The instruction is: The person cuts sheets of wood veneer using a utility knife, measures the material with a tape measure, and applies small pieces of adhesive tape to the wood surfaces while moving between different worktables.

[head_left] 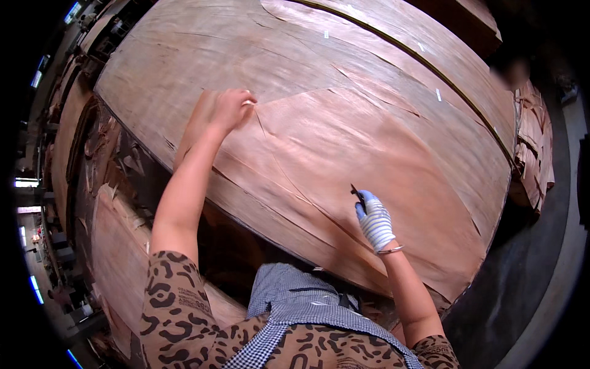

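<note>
A thin pinkish wood veneer sheet [381,160] lies over a broad stack of greyish-brown veneer [166,67]. At the sheet's far left corner, my bare left hand [232,109] has its fingers closed on the edge. A small white bit shows at those fingertips; what it is I cannot tell. Beside that hand, a narrow veneer flap [195,120] stands raised. My right hand [375,224], in a blue and white striped glove, grips a small black knife [357,194] just above the sheet. A crack line runs through the sheet between my hands.
A long dark gap [424,58] crosses the far side of the stack. Small white tape pieces [439,95] stick to the veneer there. More veneer piles stand at the left [114,258] and right [534,147]. Grey floor [522,295] shows at the right.
</note>
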